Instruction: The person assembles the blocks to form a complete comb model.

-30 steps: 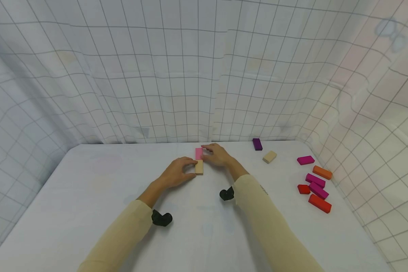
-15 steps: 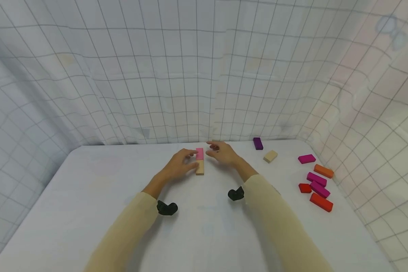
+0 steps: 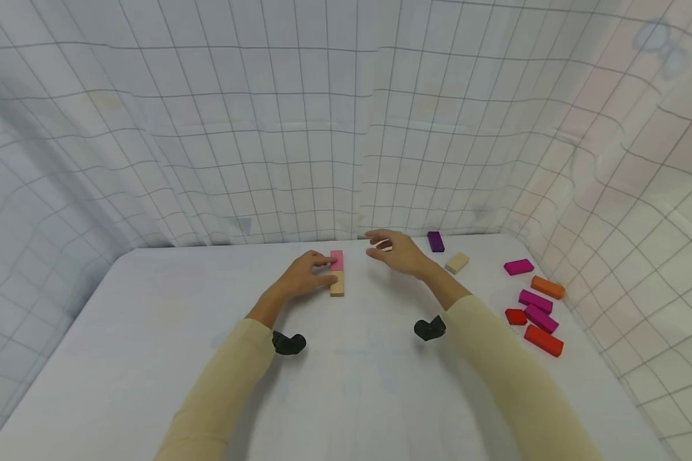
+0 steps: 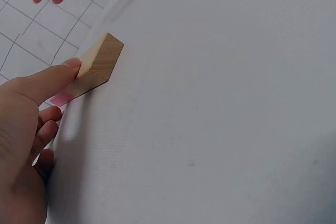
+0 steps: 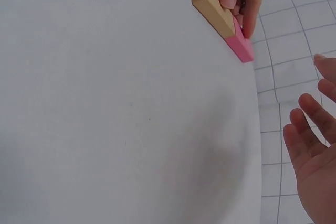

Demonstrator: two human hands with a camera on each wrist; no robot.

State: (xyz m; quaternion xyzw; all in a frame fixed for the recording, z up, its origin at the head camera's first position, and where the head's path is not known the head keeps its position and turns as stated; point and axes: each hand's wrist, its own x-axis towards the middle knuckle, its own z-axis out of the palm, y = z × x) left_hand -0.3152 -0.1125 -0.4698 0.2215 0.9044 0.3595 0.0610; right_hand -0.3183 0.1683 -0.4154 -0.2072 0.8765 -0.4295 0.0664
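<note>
A pink block [image 3: 337, 260] and a natural wooden block [image 3: 337, 285] lie end to end in a line on the white table. My left hand [image 3: 303, 275] is at their left side, its thumb touching the wooden block [image 4: 102, 64] and a finger at the pink block [image 5: 242, 44]. In the right wrist view that thumb lies along the wooden block's upper edge. To the right of the pair, my right hand [image 3: 400, 251] is raised above the table, fingers loosely bent and apart, holding nothing. Its fingers also show at the edge of the right wrist view.
Back right on the table lie a purple block [image 3: 436, 241] and another natural wooden block [image 3: 457, 262]. Along the right side are several magenta, orange and red blocks, such as an orange one [image 3: 548, 287] and a red one [image 3: 544, 340]. Gridded white curtain [image 3: 300, 128] surrounds the table.
My right hand has let go of the pink block and moved off to the right. My left hand has shifted slightly forward, from the wooden block to span both blocks.
</note>
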